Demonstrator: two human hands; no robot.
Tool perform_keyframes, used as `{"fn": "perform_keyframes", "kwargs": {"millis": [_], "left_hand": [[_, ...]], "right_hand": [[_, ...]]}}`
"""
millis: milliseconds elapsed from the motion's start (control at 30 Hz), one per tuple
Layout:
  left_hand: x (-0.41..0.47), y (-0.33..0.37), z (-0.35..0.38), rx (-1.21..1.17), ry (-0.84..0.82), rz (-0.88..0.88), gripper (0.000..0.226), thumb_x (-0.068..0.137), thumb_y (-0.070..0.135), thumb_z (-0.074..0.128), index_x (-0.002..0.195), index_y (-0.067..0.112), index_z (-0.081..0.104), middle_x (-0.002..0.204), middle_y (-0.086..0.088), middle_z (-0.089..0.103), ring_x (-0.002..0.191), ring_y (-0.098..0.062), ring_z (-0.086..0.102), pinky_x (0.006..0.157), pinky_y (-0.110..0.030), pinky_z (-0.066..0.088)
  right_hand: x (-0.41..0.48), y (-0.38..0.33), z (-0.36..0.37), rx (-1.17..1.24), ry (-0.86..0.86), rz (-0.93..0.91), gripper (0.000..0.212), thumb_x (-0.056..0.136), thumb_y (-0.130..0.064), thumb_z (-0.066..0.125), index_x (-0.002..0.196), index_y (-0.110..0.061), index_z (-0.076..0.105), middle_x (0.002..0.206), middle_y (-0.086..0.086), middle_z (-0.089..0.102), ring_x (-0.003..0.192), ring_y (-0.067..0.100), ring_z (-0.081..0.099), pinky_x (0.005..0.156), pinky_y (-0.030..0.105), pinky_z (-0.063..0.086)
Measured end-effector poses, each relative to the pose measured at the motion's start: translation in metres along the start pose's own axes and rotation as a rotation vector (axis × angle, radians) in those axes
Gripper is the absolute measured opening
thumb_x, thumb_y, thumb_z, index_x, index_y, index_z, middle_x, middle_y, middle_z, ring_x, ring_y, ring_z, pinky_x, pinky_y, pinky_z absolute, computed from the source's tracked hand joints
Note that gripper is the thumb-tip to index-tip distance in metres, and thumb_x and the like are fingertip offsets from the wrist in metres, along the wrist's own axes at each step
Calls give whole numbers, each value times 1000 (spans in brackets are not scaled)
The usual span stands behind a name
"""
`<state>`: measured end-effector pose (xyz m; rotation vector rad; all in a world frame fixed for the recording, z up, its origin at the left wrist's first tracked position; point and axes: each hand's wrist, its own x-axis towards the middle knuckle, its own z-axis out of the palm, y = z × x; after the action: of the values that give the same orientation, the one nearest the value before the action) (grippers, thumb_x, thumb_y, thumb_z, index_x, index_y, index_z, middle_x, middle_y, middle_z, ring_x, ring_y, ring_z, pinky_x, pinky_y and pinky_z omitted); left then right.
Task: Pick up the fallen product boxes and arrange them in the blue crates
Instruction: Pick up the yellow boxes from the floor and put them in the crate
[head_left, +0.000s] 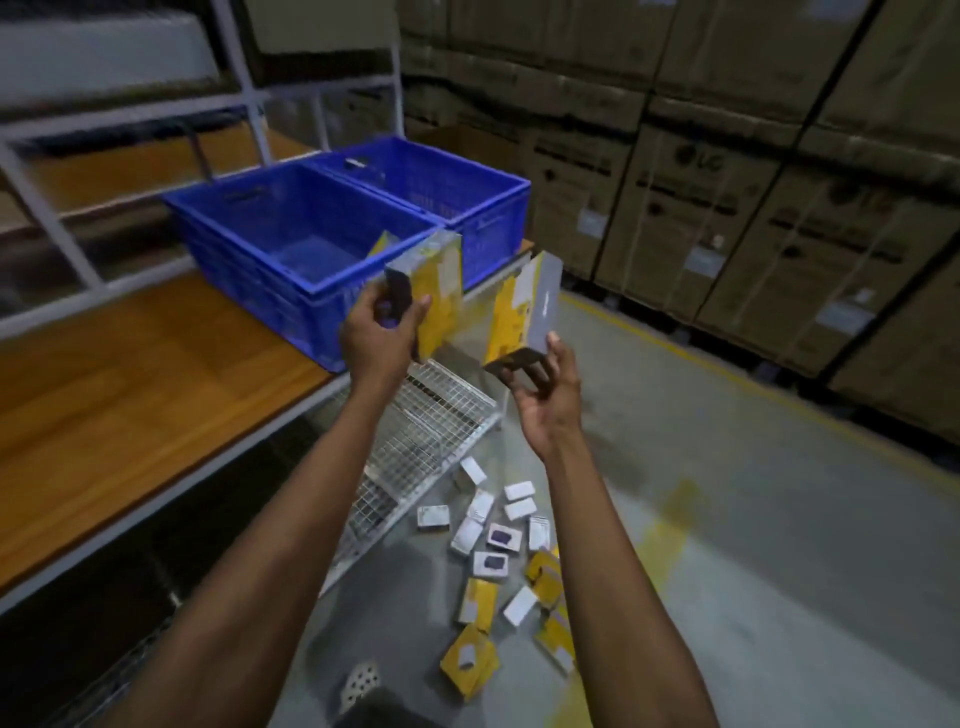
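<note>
Two blue crates stand side by side on the wooden shelf: the near crate (249, 249) and the far crate (467, 192). A yellow box (382, 244) leans inside the near crate at its right wall. My left hand (376, 338) grips a yellow and dark product box (436, 291), held upright just in front of the near crate's corner. My right hand (545, 395) holds a second yellow and grey box (530, 312) from below, to the right of the shelf's end. Several fallen boxes (498, 540), white and yellow, lie scattered on the floor below my arms.
The wooden shelf top (130, 395) runs along the left with a white metal frame (62, 228). A wire mesh panel (421, 436) slopes down beside the shelf. Stacked brown cartons (727, 182) line the right. The grey floor carries a yellow line (779, 395).
</note>
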<state>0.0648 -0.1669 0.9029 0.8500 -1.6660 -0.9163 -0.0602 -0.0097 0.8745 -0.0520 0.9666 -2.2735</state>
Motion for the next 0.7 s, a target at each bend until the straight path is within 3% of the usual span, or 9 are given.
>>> {"fn": "perform_keyframes", "kwargs": {"millis": [67, 133, 200, 233, 333, 467, 567, 700], "left_hand": [[13, -2, -24, 241, 62, 371, 37, 79, 32, 78, 113, 17, 72, 103, -2, 71, 94, -22, 65, 79, -34, 52], [31, -9, -45, 427, 85, 760, 37, 80, 22, 76, 116, 16, 74, 107, -6, 70, 98, -28, 62, 81, -38, 49], [53, -18, -63, 558, 111, 987, 33, 82, 18, 75, 115, 17, 76, 106, -7, 71, 97, -31, 58, 82, -42, 45], [64, -24, -70, 617, 139, 1049, 31, 84, 17, 75, 114, 19, 76, 105, -7, 71, 96, -30, 57, 83, -42, 43], [101, -46, -89, 746, 210, 1150, 23, 91, 19, 70, 112, 26, 77, 106, -1, 72, 98, -27, 57, 85, -43, 38], [161, -77, -100, 770, 231, 1155, 23, 92, 19, 70, 110, 31, 77, 107, 3, 72, 101, -26, 55, 84, -42, 32], [209, -99, -101, 765, 215, 1138, 27, 88, 15, 72, 109, 31, 76, 107, 2, 70, 100, -26, 55, 84, -42, 29], [262, -127, -101, 745, 143, 1113, 25, 89, 15, 71, 108, 31, 77, 108, 1, 70, 100, -27, 52, 81, -42, 28]], "right_hand": [[5, 11, 19, -35, -34, 22, 31, 96, -24, 62, 66, -22, 70, 65, 3, 63, 70, 20, 65, 87, 46, 50], [14, 22, 34, -30, -56, 27, 31, 93, -27, 64, 64, -23, 75, 71, 4, 65, 73, 20, 66, 82, 43, 51], [23, 34, 48, -40, -53, 19, 13, 83, -33, 72, 78, -21, 75, 78, 6, 65, 77, 21, 67, 81, 42, 52], [32, 41, 56, -43, -47, 8, 21, 78, -35, 75, 88, -17, 72, 81, 8, 65, 79, 21, 68, 81, 41, 53], [52, 58, 88, -88, -48, -11, 23, 78, -36, 72, 87, -16, 68, 79, 7, 64, 76, 20, 66, 79, 40, 50], [87, 83, 138, -103, -32, -50, 21, 85, -37, 70, 94, -19, 65, 76, 3, 66, 80, 19, 66, 74, 37, 51], [115, 101, 177, -83, -28, -70, 17, 94, -35, 64, 89, -19, 64, 73, 1, 65, 74, 16, 66, 69, 34, 51], [151, 124, 218, -130, -15, -96, 33, 84, -42, 73, 102, -16, 64, 90, 3, 66, 88, 20, 65, 69, 34, 55]]}}
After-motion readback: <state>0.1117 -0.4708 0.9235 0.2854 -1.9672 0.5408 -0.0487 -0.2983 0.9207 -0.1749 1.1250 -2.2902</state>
